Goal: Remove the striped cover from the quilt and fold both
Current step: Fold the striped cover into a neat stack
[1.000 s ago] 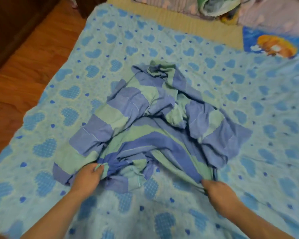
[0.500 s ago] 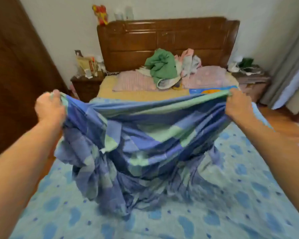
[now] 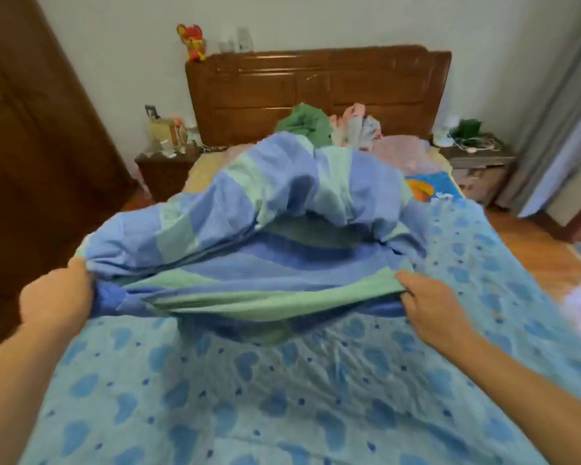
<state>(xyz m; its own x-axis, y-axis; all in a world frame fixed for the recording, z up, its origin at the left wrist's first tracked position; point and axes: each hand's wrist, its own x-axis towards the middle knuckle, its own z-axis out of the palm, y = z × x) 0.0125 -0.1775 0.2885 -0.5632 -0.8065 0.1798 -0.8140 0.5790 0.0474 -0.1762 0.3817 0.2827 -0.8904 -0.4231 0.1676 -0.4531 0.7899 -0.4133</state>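
My left hand [image 3: 56,297] was curled tight around one bunched corner of the blue-and-green striped cotton cover [image 3: 275,236], knuckles up, fabric gathered inside my fist. My right hand [image 3: 433,305] pinched the opposite end of the same near edge, thumb and fingers closed on a green stripe. Between my hands that edge hung stretched and slightly sagging, just above the light blue quilt printed with darker blue hearts [image 3: 282,391], which lay spread flat across the bed beneath my forearms. Beyond the edge the striped cover billowed up in a puffed mound, its far side rising in front of the dark wooden headboard [image 3: 316,82]. A green crumpled cloth [image 3: 304,124] and pink bedding [image 3: 401,147] lay heaped near the headboard.
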